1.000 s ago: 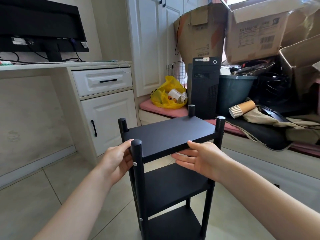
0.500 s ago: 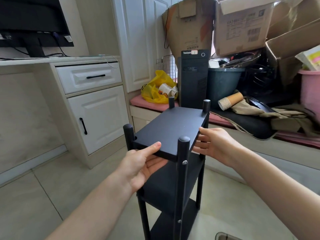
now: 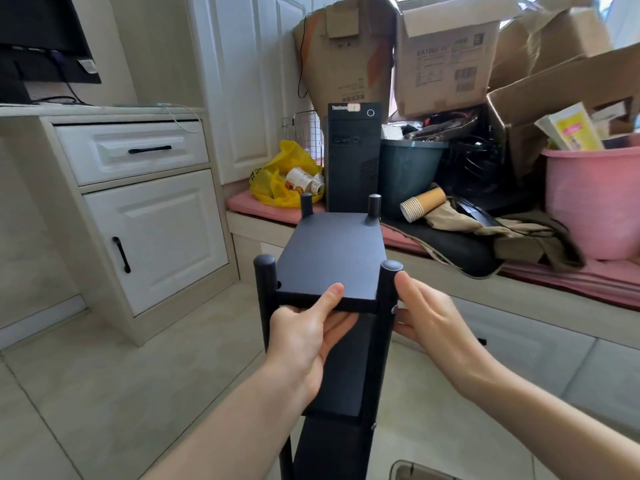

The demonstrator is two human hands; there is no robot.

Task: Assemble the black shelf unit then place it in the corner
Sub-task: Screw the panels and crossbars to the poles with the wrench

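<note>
Since half a second ago the shelf [image 3: 332, 251] has swung round: a corner post pointed at the camera then, and now its short end faces the person squarely, with both near posts side by side. The right hand [image 3: 426, 317] has shifted from the long side edge to the near right post [image 3: 388, 292]. The left hand [image 3: 308, 341] keeps its hold on the near edge.

The shelf is upright, in mid-frame, over the tiled floor [image 3: 104, 393]. Its feet fall below the frame, so I cannot tell whether it stands or is lifted. It has three boards; the top one sits level between four round-capped posts.

The left hand pinches the top board's short edge, thumb flat on top, fingers curled underneath. The right hand clasps the near right post just under its cap, thumb along the post's outer side and fingers wrapped behind it below the top board.

Beyond the shelf a computer tower [image 3: 353, 157] stands on a low ledge with a pink mat [image 3: 242, 204]. A yellow bag [image 3: 277, 181] lies to the tower's left, and a dark bin [image 3: 408, 171] is just to its right. A stack of paper cups [image 3: 420, 204] lies on its side near the bin. Cardboard boxes [image 3: 446, 60] pile up behind, and a pink tub [image 3: 592, 202] sits at far right. A white cabinet [image 3: 152, 237] stands at left, with a monitor [image 3: 41, 36] above it.
</note>
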